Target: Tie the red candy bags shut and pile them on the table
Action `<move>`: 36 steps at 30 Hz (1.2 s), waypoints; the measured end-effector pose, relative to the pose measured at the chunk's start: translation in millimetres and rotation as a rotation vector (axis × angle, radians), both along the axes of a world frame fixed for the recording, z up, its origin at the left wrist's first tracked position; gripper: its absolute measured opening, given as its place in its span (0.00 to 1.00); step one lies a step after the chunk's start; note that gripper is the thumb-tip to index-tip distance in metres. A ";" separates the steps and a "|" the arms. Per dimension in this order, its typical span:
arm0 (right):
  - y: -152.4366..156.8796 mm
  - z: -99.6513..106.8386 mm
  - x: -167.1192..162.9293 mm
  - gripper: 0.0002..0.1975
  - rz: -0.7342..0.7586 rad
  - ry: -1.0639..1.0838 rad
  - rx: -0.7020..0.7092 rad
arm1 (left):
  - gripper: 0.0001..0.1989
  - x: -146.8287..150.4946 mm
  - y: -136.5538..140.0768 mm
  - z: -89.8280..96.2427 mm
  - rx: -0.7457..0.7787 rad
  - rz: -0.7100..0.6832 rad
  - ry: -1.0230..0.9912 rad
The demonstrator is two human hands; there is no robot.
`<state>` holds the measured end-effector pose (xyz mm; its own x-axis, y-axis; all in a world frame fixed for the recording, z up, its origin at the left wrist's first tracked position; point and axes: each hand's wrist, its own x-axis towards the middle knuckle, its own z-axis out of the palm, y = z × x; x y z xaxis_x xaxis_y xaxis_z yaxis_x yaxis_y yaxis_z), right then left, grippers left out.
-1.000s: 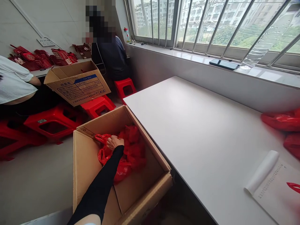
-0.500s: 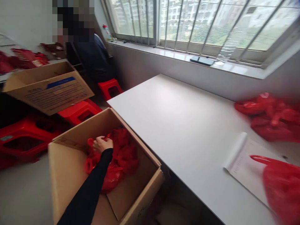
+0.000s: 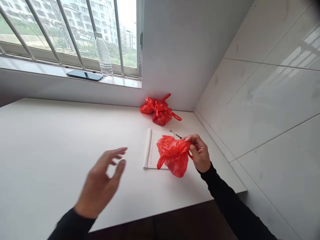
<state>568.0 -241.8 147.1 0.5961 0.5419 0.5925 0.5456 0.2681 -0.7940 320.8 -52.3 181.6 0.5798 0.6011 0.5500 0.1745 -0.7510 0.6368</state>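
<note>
White worktop (image 3: pixel 50 133) in a tiled window corner | left hand (image 3: pixel 102 180) hovering spread, empty | right hand (image 3: pixel 198 153) pinching a red bag (image 3: pixel 173 156) over a paper sheet (image 3: pixel 151 150) just left of it | more red bags (image 3: pixel 157 110) beyond, untouched | bottle (image 3: pixel 103 53), phone (image 3: pixel 84 75) on sill.

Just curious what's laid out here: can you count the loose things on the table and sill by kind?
Red plastic bags: 2 lots, one in the right hand at, a bundle by the wall
Paper sheet: 1
Pen: 1
Phone: 1
Water bottle: 1
Total: 6
</note>
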 end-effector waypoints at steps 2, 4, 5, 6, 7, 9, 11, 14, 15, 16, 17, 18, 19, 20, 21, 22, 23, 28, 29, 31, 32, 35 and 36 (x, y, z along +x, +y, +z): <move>-3.8 7.6 -6.0 0.08 0.095 -0.002 -0.039 | 0.22 32.4 -18.7 4.8 0.176 -0.217 0.102; -11.5 11.6 -10.6 0.11 0.088 -0.037 -0.104 | 0.15 61.6 -32.1 0.5 0.266 -0.288 0.160; -16.6 11.9 -13.7 0.13 0.027 -0.063 -0.127 | 0.11 71.5 -36.1 -3.2 0.277 -0.295 0.179; -22.1 11.2 -17.8 0.14 -0.068 -0.090 -0.133 | 0.09 77.5 -38.6 -6.9 0.273 -0.291 0.193; -27.4 9.4 -23.2 0.13 -0.171 -0.115 -0.125 | 0.09 79.8 -40.0 -9.9 0.259 -0.286 0.202; -35.5 3.3 -36.9 0.10 -0.294 -0.166 -0.111 | 0.09 76.3 -42.3 -12.9 0.230 -0.268 0.207; -37.4 -4.2 -50.5 0.10 -0.278 -0.220 -0.161 | 0.08 68.6 -46.7 -12.1 0.196 -0.252 0.207; -31.6 -13.1 -58.0 0.17 -0.170 -0.213 -0.279 | 0.08 59.5 -53.0 -8.2 0.128 -0.242 0.221; -29.6 -14.9 -55.4 0.16 -0.144 -0.181 -0.293 | 0.08 56.7 -52.2 -7.1 0.107 -0.207 0.225; -28.8 -16.2 -50.3 0.13 -0.128 -0.145 -0.290 | 0.09 53.3 -49.1 -6.1 0.078 -0.142 0.225; -29.3 -17.2 -43.3 0.10 -0.127 -0.104 -0.273 | 0.09 49.0 -43.8 -5.4 0.028 -0.051 0.215; -31.2 -17.9 -35.1 0.08 -0.141 -0.060 -0.250 | 0.10 43.6 -36.6 -5.0 -0.043 0.051 0.195; -34.1 -18.5 -26.8 0.06 -0.170 -0.014 -0.228 | 0.11 37.4 -28.8 -4.7 -0.126 0.144 0.173; -37.4 -19.1 -19.3 0.05 -0.204 0.031 -0.212 | 0.12 30.9 -21.5 -4.7 -0.208 0.216 0.153; -40.6 -19.6 -13.5 0.05 -0.228 0.070 -0.204 | 0.12 24.8 -16.0 -4.8 -0.271 0.258 0.131; -42.9 -19.9 -10.0 0.06 -0.227 0.096 -0.204 | 0.12 19.8 -13.3 -5.2 -0.299 0.265 0.105; -43.9 -19.7 -9.0 0.08 -0.202 0.101 -0.207 | 0.13 16.8 -13.7 -5.7 -0.282 0.239 0.082; -29.5 -9.4 -28.6 0.23 0.003 -0.031 -0.282 | 0.28 32.0 -41.0 -9.9 0.257 -0.074 0.187; -25.8 -6.7 -31.3 0.18 0.022 -0.044 -0.304 | 0.25 36.9 -44.0 -10.5 0.345 -0.100 0.227; -21.8 -4.0 -30.4 0.08 0.024 -0.009 -0.309 | 0.13 41.7 -43.1 -10.1 0.381 -0.110 0.275; -21.9 -4.5 -26.7 0.07 0.011 0.039 -0.290 | 0.09 40.9 -40.2 -8.8 0.339 -0.093 0.285; -28.8 -12.7 -9.5 0.12 -0.012 0.244 -0.232 | 0.12 29.3 -31.0 0.5 0.053 0.046 0.309; -32.2 -15.7 -4.9 0.13 -0.007 0.303 -0.222 | 0.14 24.7 -30.2 4.8 -0.059 0.106 0.296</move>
